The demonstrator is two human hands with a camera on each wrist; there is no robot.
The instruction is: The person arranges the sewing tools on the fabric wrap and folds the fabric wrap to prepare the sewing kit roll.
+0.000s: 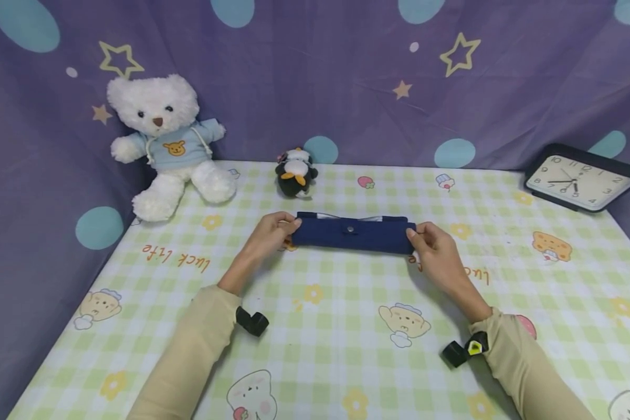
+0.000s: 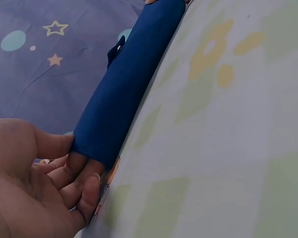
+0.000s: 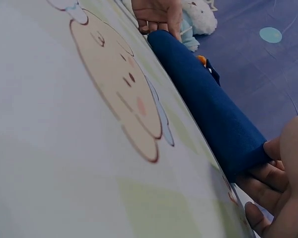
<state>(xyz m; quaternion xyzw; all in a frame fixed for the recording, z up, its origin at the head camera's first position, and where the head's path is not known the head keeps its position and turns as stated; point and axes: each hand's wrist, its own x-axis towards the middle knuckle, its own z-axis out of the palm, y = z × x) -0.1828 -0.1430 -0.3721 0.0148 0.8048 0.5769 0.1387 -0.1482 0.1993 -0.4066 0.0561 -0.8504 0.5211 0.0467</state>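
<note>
A long navy-blue folded fabric case (image 1: pixel 354 238) lies level across the middle of the table, a round metal snap on a small tab at its centre. Something pale and shiny shows along its far edge; what that is I cannot tell. At its left end my left hand (image 1: pixel 270 236) pinches the fabric, thumb on top and fingers beneath, as the left wrist view shows of the blue case (image 2: pixel 116 99). My right hand (image 1: pixel 440 254) pinches the opposite end the same way. In the right wrist view the case (image 3: pixel 208 109) stretches between both hands, close to the tablecloth.
A white teddy bear (image 1: pixel 170 146) in a blue hoodie sits at the back left. Behind the case stands a small penguin plush (image 1: pixel 296 174). A black-framed clock (image 1: pixel 580 178) is at the back right. The checked tablecloth (image 1: pixel 315 344) meets a purple curtain (image 1: pixel 346 76).
</note>
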